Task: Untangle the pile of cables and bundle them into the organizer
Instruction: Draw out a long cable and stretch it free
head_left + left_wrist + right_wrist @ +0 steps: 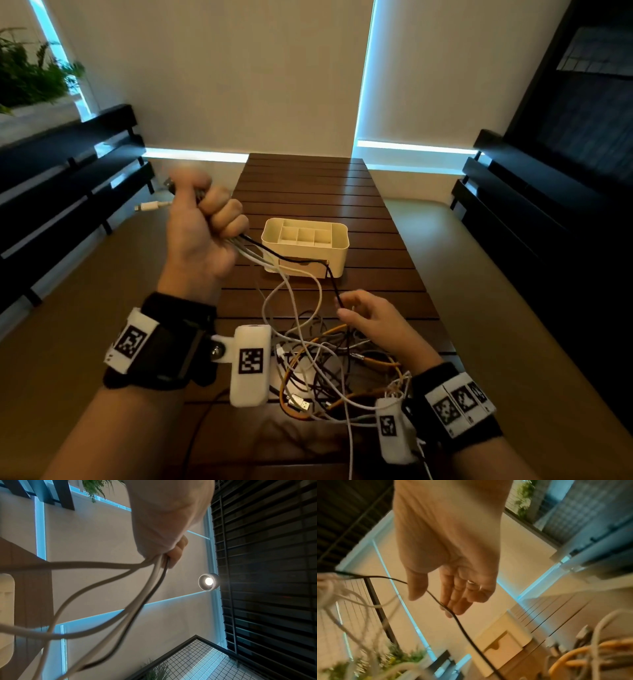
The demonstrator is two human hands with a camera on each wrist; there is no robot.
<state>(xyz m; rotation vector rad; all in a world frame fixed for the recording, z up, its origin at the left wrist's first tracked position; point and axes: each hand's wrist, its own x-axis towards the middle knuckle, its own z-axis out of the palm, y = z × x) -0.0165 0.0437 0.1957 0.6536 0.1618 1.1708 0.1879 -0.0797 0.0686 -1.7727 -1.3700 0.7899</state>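
Note:
My left hand point(212, 219) is raised left of the organizer and grips a bunch of white, grey and black cables point(154, 574) in a fist. A white plug point(150, 206) sticks out behind that fist. The white compartmented organizer point(337, 253) stands mid-table. A black cable point(298, 261) runs from the fist past the organizer's front to my right hand point(359, 315). There the black cable point(465, 628) lies across the relaxed fingertips point(453, 608), thumb apart. A tangled pile of white, black and orange cables point(325, 370) lies between my wrists.
The dark slatted wooden table point(308, 185) is narrow, with tan floor on both sides. Dark benches point(68, 178) flank it left and right. A plant point(30, 78) stands at the back left. Blinds cover the windows behind.

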